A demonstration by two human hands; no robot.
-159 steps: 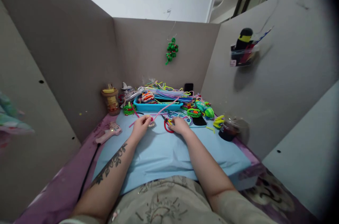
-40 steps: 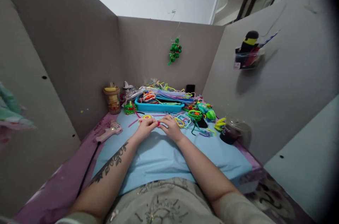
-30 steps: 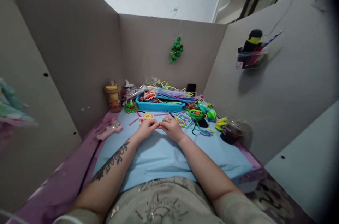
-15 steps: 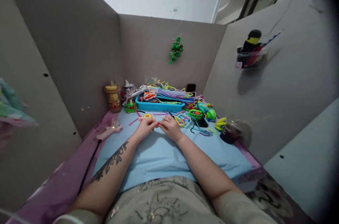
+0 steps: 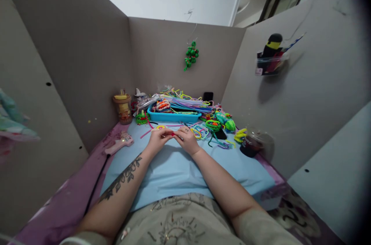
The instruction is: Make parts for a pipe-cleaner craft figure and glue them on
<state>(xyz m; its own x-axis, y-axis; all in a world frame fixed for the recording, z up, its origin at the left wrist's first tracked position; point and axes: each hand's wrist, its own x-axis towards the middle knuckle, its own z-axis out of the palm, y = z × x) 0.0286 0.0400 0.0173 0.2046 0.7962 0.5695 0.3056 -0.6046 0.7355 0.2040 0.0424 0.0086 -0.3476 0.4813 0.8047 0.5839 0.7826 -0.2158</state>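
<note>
My left hand (image 5: 160,137) and my right hand (image 5: 187,139) meet above the blue cloth (image 5: 174,167), fingertips pinched together. Between them is a small dark-pink piece of pipe cleaner (image 5: 173,134), mostly covered by the fingers. Behind my left hand lie a yellow ring-shaped piece (image 5: 160,127) and a pink pipe cleaner (image 5: 148,120) that sticks up. Loose yellow pipe cleaners (image 5: 197,133) curl just past my right hand.
A blue tray (image 5: 174,117) full of pipe cleaners stands at the back. To its right are green pipe-cleaner figures (image 5: 214,124). A pink glue gun (image 5: 119,143) and a lidded cup (image 5: 123,109) sit left; a dark cup (image 5: 251,146) stands right. Grey panels (image 5: 162,51) enclose the table.
Both hands stay in almost the same place, still pinching the pink piece. My left fingers are a little straighter, and more of the pink shows. The view has shifted slightly.
</note>
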